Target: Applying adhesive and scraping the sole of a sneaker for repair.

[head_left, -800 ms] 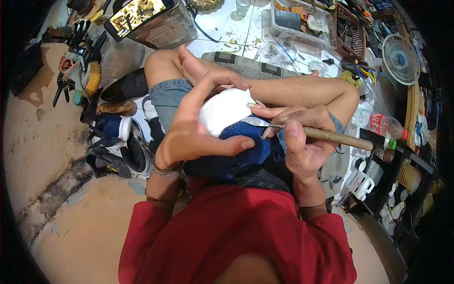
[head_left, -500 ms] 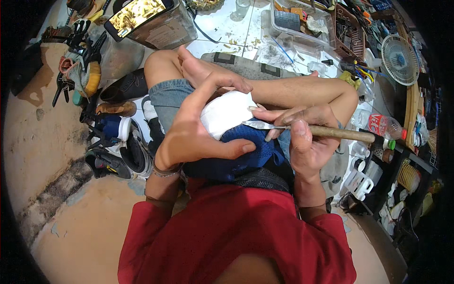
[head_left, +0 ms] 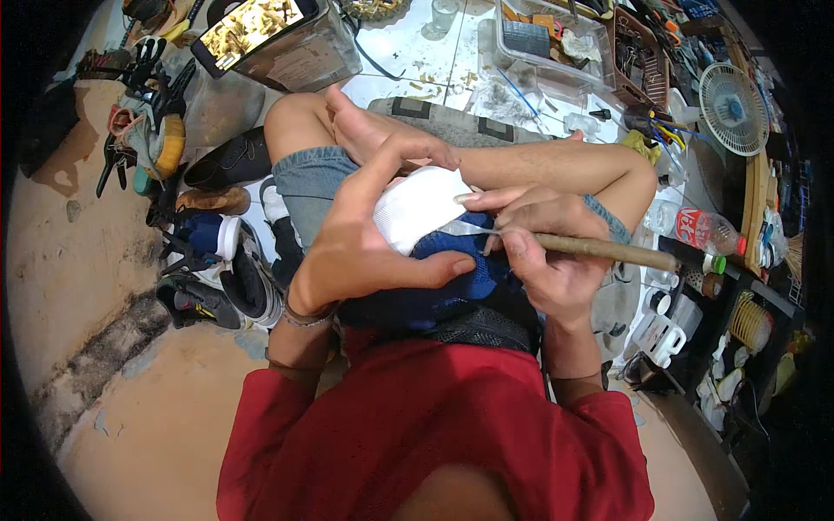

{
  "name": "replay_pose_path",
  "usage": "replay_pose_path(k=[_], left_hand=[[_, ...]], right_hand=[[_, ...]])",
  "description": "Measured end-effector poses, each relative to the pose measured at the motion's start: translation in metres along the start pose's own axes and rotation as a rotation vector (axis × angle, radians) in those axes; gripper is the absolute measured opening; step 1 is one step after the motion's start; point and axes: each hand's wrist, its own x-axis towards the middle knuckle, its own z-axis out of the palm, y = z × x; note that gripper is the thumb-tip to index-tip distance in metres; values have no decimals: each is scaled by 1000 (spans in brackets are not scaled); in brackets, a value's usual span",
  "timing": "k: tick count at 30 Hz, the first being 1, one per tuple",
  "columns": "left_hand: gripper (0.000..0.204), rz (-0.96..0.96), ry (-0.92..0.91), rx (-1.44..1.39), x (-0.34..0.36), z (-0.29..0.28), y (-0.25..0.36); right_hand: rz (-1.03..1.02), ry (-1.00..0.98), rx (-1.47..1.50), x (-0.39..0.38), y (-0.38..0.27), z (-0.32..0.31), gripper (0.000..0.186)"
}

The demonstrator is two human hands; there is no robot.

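Observation:
In my lap lies a shoe with a blue mesh upper (head_left: pixel 499 276) and a white ribbed sole (head_left: pixel 419 207) facing up. My left hand (head_left: pixel 360 239) wraps around its left side, thumb on the blue mesh and fingers over the far edge of the sole. My right hand (head_left: pixel 556 247) is closed on a wooden-handled tool (head_left: pixel 608 250) with a narrow flat metal blade. The blade's tip lies at the seam between the white sole and the blue upper. A right fingertip touches the sole's right edge.
Several shoes (head_left: pixel 252 282) stand on the left. A phone (head_left: pixel 248 35) with a lit screen leans on a bin (head_left: pixel 300 52) at the far left. Ahead are a clear plastic tub (head_left: pixel 556 52) and a brown basket (head_left: pixel 638 52). Right are a fan (head_left: pixel 734 108) and a plastic bottle (head_left: pixel 695 227).
My right hand and the tool have shifted slightly left, and the blade has moved closer in along the seam. My left hand keeps its hold on the shoe, nearly unmoved.

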Motion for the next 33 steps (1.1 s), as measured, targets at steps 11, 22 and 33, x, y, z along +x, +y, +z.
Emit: replay_pose_path(k=[11,22,33], left_hand=[[73,13,-28,-91,2,-2,-6],[75,-19,-27,-94,1,-3,-7],[82,-80,-60,-149,2,-9,-7]], right_hand=[[100,191,296,-9,4,3,7],[115,49,144,-8,1,-4,5],[-84,-201,-51,-2,0,-26,15]])
